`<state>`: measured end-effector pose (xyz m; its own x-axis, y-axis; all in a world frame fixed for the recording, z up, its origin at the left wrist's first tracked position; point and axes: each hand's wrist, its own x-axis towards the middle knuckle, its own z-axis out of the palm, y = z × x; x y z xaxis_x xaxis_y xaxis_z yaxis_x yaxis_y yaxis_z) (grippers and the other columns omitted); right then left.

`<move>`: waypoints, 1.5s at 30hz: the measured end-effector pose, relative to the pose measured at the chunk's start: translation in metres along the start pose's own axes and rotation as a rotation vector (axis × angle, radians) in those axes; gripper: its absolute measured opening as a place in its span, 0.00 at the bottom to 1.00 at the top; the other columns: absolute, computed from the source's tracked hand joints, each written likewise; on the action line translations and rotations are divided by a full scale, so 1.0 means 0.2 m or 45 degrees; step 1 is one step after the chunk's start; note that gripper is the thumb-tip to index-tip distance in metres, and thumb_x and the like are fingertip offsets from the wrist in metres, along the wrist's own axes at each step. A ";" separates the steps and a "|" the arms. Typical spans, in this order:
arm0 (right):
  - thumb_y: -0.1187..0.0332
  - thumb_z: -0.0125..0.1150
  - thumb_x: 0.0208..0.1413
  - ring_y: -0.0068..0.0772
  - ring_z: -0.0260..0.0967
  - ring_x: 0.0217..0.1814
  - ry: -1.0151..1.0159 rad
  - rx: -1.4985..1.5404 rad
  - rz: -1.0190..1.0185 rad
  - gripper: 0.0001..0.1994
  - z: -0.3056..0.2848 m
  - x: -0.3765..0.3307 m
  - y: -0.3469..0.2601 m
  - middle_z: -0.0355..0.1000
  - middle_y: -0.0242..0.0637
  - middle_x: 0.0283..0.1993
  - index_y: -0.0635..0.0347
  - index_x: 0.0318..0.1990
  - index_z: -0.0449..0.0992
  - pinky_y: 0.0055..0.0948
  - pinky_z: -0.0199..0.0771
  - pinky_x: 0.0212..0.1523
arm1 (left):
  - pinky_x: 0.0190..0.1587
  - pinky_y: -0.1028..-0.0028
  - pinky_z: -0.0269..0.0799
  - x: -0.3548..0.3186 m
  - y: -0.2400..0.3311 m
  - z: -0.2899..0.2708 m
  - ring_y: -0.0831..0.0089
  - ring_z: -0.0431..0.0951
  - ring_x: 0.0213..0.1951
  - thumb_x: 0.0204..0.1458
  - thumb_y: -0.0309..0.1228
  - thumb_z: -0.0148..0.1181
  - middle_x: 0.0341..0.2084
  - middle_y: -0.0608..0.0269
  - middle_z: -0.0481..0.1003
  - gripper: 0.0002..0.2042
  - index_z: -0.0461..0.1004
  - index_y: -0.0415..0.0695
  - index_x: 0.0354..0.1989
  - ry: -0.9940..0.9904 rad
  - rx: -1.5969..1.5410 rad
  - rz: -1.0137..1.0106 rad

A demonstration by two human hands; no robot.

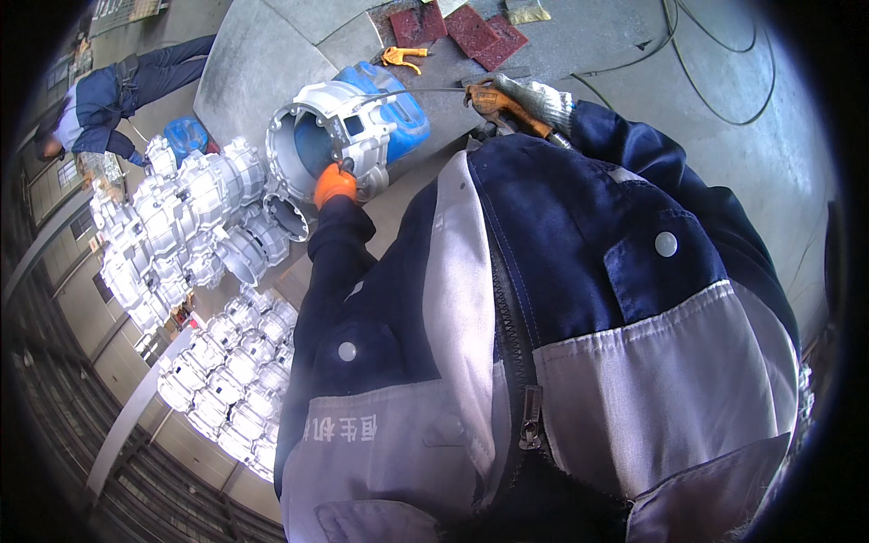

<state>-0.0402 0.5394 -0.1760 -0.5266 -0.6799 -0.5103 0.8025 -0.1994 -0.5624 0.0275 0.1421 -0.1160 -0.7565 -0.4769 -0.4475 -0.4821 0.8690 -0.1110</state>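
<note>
A silvery cast metal housing [312, 136] with a wide round opening lies on its side against a blue plastic container [403, 122]. My left hand [335, 184], in an orange glove with dark fingertips, grips the lower rim of that opening. My right hand [543, 101], in a whitish knitted glove, is closed around an orange handheld power tool [496, 101]. From the tool a long thin shaft [421, 90] reaches left to the upper side of the housing. Whether its tip touches the metal I cannot tell.
An orange-yellow air blow gun [403, 58] and several dark red pads [472, 34] lie beyond the housing. Hoses [715, 113] loop across the floor at right. Many similar castings [181, 226] crowd the left, where another person [100, 104] bends near a blue container [186, 136].
</note>
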 end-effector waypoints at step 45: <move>0.47 0.52 0.55 0.21 0.71 0.25 0.116 -0.256 -0.113 0.23 -0.10 -0.06 0.05 0.74 0.35 0.33 0.59 0.44 0.73 0.18 0.75 0.26 | 0.48 0.64 0.66 0.02 0.03 0.02 0.54 0.73 0.46 0.54 0.48 0.46 0.41 0.50 0.75 0.20 0.74 0.48 0.45 -0.061 -0.005 -0.022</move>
<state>-0.0329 0.5600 -0.1891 -0.6230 -0.5976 -0.5047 0.6847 -0.1048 -0.7212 0.0235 0.1450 -0.1221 -0.7259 -0.4850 -0.4877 -0.4968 0.8601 -0.1158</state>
